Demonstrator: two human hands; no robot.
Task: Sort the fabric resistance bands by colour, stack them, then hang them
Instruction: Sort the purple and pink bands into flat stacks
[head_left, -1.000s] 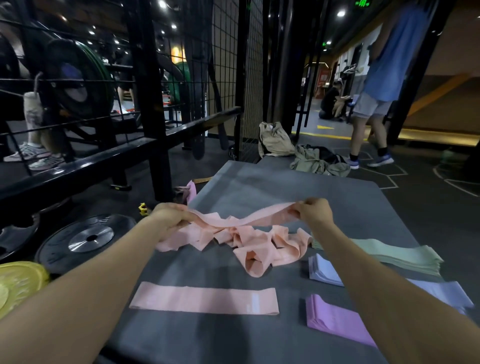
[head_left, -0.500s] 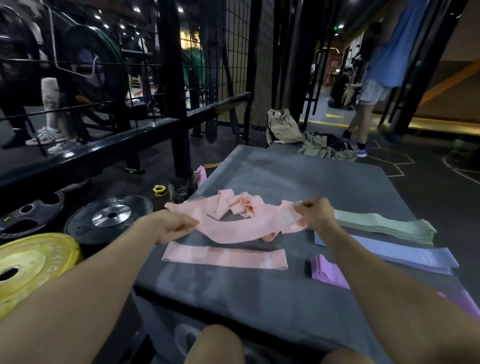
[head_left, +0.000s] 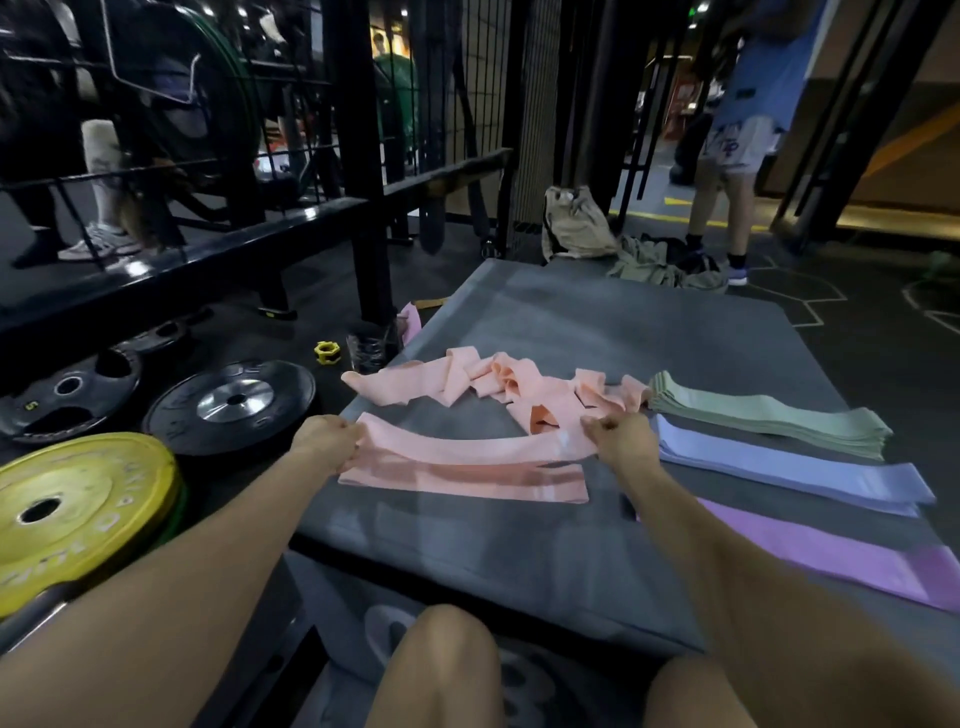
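On a grey gym mat (head_left: 597, 332), two bare hands hold a pink fabric resistance band (head_left: 467, 447) stretched between them.

Left hand (head_left: 324, 441) is closed around the band's left end, right hand (head_left: 621, 441) pinches its right end; the band sags slightly just above another pink band lying flat (head_left: 462, 475) on the mat's near part. Behind it on the mat sits a tangled heap of pink bands (head_left: 498, 387). Along the mat's right side lie a green stack (head_left: 769, 415), then a blue stack (head_left: 789, 470), then a purple stack (head_left: 831, 553) nearest the viewer. Left of the mat, on the floor, rest a yellow weight plate (head_left: 72, 512) and a black weight plate (head_left: 231, 405).
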